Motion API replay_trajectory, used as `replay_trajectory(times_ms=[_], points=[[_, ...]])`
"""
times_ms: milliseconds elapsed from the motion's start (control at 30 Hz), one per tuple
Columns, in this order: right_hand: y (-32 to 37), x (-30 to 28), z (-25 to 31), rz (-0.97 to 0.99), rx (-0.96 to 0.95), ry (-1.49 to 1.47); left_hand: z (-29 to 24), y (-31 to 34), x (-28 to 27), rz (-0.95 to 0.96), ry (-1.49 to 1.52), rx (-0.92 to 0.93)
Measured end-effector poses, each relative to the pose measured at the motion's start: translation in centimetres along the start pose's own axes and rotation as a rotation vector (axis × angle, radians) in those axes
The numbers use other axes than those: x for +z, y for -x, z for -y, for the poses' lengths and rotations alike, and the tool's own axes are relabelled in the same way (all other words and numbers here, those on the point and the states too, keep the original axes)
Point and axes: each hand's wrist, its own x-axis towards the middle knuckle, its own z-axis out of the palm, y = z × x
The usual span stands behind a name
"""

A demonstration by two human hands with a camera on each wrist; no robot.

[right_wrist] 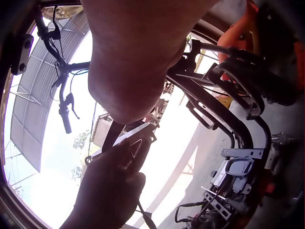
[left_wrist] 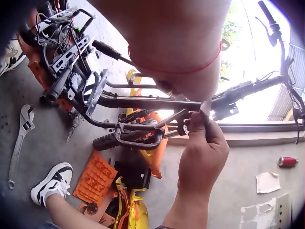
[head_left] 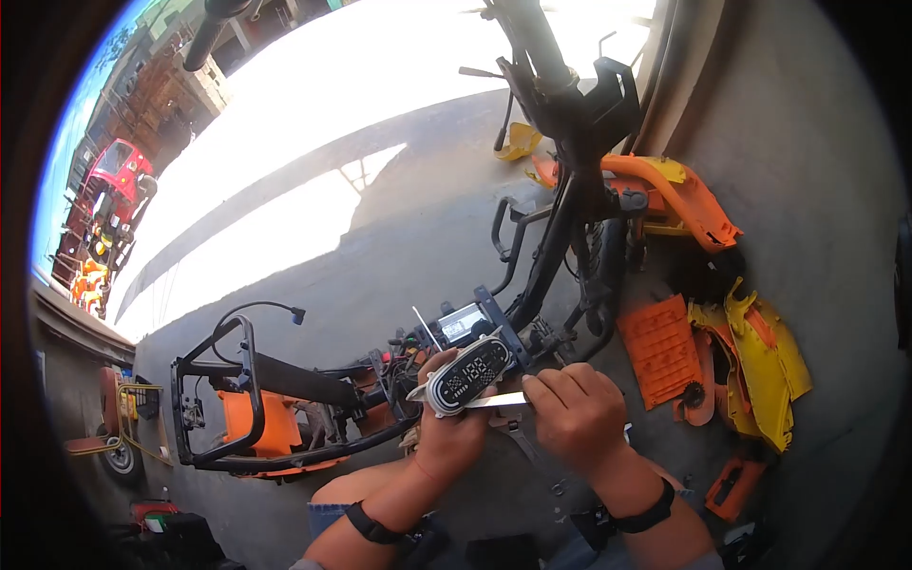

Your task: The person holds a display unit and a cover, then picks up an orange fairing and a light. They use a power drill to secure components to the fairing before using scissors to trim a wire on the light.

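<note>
Fingers of your left hand [head_left: 450, 437] are curled round the display [head_left: 468, 373], right hand [head_left: 581, 413] pinching the strip [head_left: 499, 400], so I'd go super gently.

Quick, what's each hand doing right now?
Left hand: closed, holding the oval display unit.
Right hand: closed, pinching a flat, shiny strip against the unit's lower edge.

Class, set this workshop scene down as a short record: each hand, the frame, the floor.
Left hand: grips a small display unit, digits showing
Right hand: pinches a pale flat strip at the unit's edge
Frame: black, tubular, wiring exposed
Floor: orange panel, yellow panel, adjustable wrench
</note>
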Motion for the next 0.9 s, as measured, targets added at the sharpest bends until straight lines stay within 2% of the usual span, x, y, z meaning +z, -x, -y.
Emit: replay_trajectory(times_ms=[67,133,200,333,400,467,533,567,600,667,733,800,900], points=[[0.1,-0.2,0.3,-0.010,-0.013,0.014,0.6,-0.1,0.4,-0.068,0.071,-0.020],[-0.1,-0.2,0.8,-0.028,0.040,0.045,0.3,-0.3,0.2,-0.050,-0.079,0.040],[-0.4,-0.1,0.8,-0.059,0.048,0.028,0.2,-0.7,0.2,-0.105,-0.018,0.025],[-0.9,-1.6,0.1,0.101,0.058,-0.087,-0.5,-1.3,-1.4,-0.068,0.025,0.008],[-0.9,-2.5,-1.0,0.161,0.045,-0.132,0.4,-1.1,-1.9,0.020,0.238,0.002],[-0.6,-3.6,-1.6,0.122,0.067,-0.219,0.3,-0.7,-2.7,0.036,0.230,-0.020],[-0.4,-4.1,-1.6,0.124,0.082,-0.248,0.0,-1.2,-3.5,0.149,0.232,-0.096],[-0.4,-4.1,-1.6,0.070,0.120,-0.286,-0.5,-1.3,-3.7,0.230,0.359,-0.159],[-0.3,-4.0,-1.6,0.016,0.157,-0.325,-1.3,-1.5,-4.0,0.232,0.366,-0.157],[0.1,-4.1,-2.1,0.025,0.135,-0.327,-2.8,-1.8,-4.2,0.412,0.178,-0.119],[0.0,-4.5,-2.3,0.030,0.112,-0.333,-2.4,-1.7,-3.9,0.446,0.284,-0.137],[0.3,-4.7,-2.3,0.072,0.030,-0.189,-2.7,-1.6,-3.7,0.503,0.356,-0.158],[0.7,-4.3,-2.4,0.065,0.061,-0.176,-3.1,-1.8,-3.3,0.543,0.348,-0.149]])
